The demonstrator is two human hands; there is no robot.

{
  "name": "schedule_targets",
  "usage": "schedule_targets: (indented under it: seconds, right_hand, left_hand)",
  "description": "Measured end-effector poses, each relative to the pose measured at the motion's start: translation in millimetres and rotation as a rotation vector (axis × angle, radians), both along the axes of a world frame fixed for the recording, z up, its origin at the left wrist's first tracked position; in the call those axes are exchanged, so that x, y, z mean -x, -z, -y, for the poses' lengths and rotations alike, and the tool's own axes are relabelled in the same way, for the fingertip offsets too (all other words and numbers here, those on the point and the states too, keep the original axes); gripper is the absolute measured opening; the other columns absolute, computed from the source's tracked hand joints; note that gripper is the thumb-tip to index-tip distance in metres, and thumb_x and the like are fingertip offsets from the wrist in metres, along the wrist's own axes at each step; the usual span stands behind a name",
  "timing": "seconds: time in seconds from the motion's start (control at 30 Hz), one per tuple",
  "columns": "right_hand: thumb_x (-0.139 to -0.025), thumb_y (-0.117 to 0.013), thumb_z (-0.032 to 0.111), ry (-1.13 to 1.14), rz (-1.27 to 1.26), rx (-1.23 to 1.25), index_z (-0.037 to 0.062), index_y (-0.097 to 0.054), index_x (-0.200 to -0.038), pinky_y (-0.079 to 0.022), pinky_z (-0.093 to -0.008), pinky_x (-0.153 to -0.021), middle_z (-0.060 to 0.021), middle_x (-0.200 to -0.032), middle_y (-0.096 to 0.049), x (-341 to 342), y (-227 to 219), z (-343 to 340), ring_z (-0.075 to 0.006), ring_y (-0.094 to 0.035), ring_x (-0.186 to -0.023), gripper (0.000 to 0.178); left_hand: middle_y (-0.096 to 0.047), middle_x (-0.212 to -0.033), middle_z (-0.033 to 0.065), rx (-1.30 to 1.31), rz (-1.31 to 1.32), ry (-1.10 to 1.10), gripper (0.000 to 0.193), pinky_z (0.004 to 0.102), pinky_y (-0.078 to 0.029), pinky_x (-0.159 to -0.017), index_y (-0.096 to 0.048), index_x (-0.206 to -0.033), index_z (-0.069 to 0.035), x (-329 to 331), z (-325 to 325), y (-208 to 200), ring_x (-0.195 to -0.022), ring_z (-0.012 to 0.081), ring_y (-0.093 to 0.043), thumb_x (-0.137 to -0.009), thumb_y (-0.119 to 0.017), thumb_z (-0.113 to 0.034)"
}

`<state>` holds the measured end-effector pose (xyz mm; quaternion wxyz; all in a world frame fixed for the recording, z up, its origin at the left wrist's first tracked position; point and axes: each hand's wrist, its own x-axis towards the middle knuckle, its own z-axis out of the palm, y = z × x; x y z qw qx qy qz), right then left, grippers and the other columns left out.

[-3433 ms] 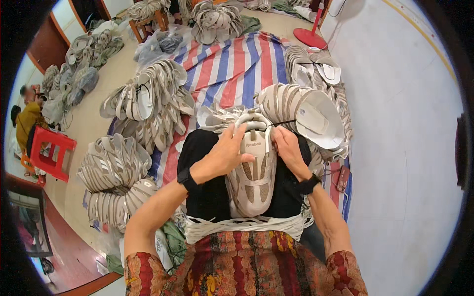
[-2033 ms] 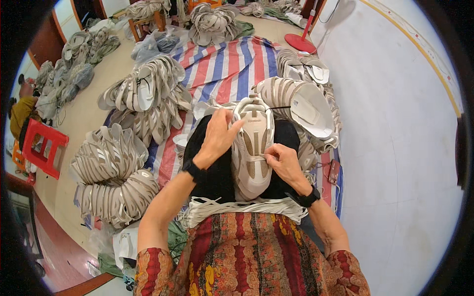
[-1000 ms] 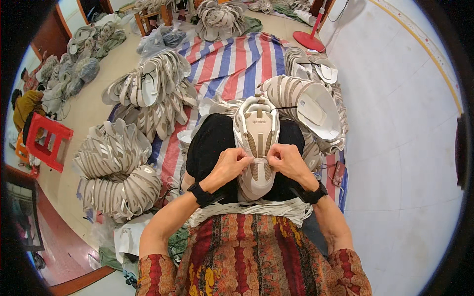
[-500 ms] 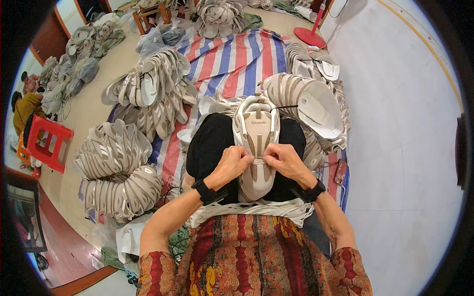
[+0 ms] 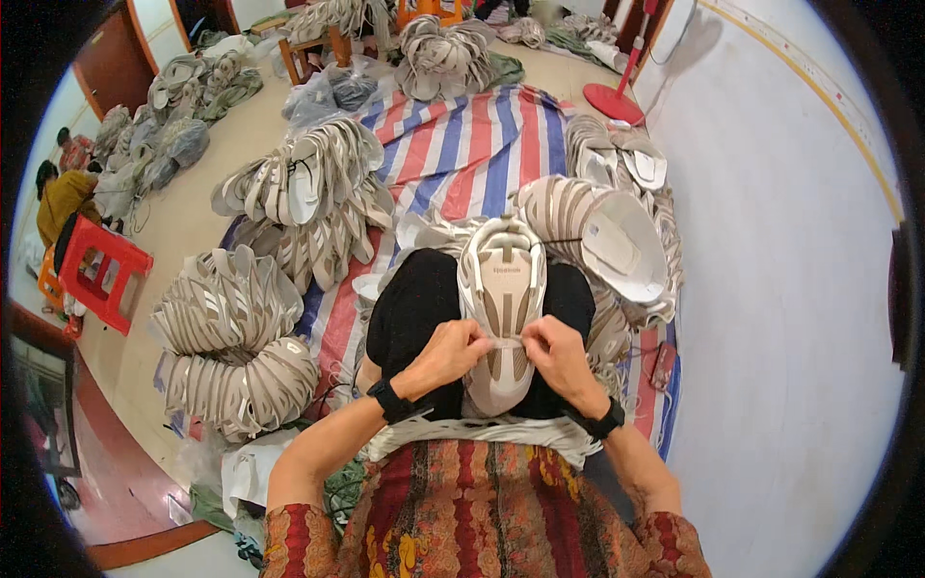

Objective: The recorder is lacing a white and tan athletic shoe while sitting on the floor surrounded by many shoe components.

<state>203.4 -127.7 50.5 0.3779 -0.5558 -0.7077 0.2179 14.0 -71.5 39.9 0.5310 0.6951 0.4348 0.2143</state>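
Observation:
A beige and white shoe upper [image 5: 505, 279] rests on my lap between my black-trousered knees, its toe toward me. Across its front, low on the eyelet opening, runs a short stretch of white shoelace [image 5: 506, 342]. My left hand [image 5: 451, 353] pinches the lace on the left side. On the right side my right hand [image 5: 561, 358] pinches it too, thumb and fingertips together. The lace ends are hidden by my fingers. A bundle of loose white laces [image 5: 540, 436] lies over my lap, just below the toe.
Strung stacks of similar uppers stand at the left [image 5: 236, 390], far left [image 5: 308, 173] and right [image 5: 621, 241] on a striped sheet [image 5: 453, 144]. A phone-like red object [image 5: 663, 366] lies at the right. Beyond are a red stool [image 5: 101, 275], a seated person [image 5: 67, 207] and a red round base [image 5: 614, 103].
The view has tilted up, so everything sits lower in it. My hands are slightly farther apart, and the lace between them shows as a straight line across the upper.

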Motion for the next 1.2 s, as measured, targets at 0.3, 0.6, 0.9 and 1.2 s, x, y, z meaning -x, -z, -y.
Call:
schedule_targets:
  seconds: [0.3, 0.6, 0.9, 1.2]
  right_hand:
    - [-0.077, -0.056, 0.003, -0.228, 0.171, -0.101, 0.0014, -0.05, -0.084, -0.045, -0.0377, -0.059, -0.0153, -0.076, -0.05, 1.7, -0.2, -16.2, -0.034, -0.055, -0.07, 0.009]
    - [-0.077, -0.058, 0.006, -0.053, 0.048, -0.05, 0.0015, -0.055, -0.081, -0.044, -0.0391, -0.06, -0.0146, -0.075, -0.052, 7.4, 1.0, -0.8, -0.0343, -0.055, -0.069, 0.007]
    - [-0.079, -0.055, 0.007, -0.144, 0.044, -0.02, 0.0015, -0.054, -0.082, -0.043, -0.0383, -0.06, -0.0151, -0.077, -0.053, 0.9, 8.0, -6.5, -0.0336, -0.054, -0.07, 0.006]
    - [-0.08, -0.059, 0.013, -0.179, 0.064, 0.115, -0.001, -0.058, -0.08, -0.044, -0.0358, -0.058, -0.0156, -0.07, -0.056, -19.2, -7.5, -5.7, -0.0313, -0.056, -0.064, 0.014]
  left_hand:
    - [-0.058, -0.065, 0.0166, -0.147, -0.072, 0.108, 0.027, 0.0336, -0.045, -0.053, -0.055, -0.077, 0.005, -6.0, -3.6, 1.0, -0.058, 0.0223, -0.058, -0.081, -0.059, -0.021]
    - [-0.056, -0.07, 0.0231, -0.382, -0.068, 0.004, 0.029, 0.0432, -0.043, -0.058, -0.052, -0.075, 0.005, -20.2, 13.6, 7.8, -0.067, 0.0403, -0.055, -0.083, -0.058, -0.023]
    - [-0.058, -0.071, 0.021, -0.473, -0.119, 0.061, 0.027, 0.0475, -0.044, -0.059, -0.053, -0.076, 0.001, -19.7, 9.4, 13.8, -0.069, 0.0401, -0.057, -0.087, -0.05, -0.024]
    - [-0.043, -0.066, 0.004, -0.583, -0.354, 0.229, 0.009, 0.0301, -0.035, -0.048, -0.043, -0.073, -0.01, 43.6, -3.0, 35.7, -0.058, 0.0187, -0.045, -0.08, -0.045, -0.014]
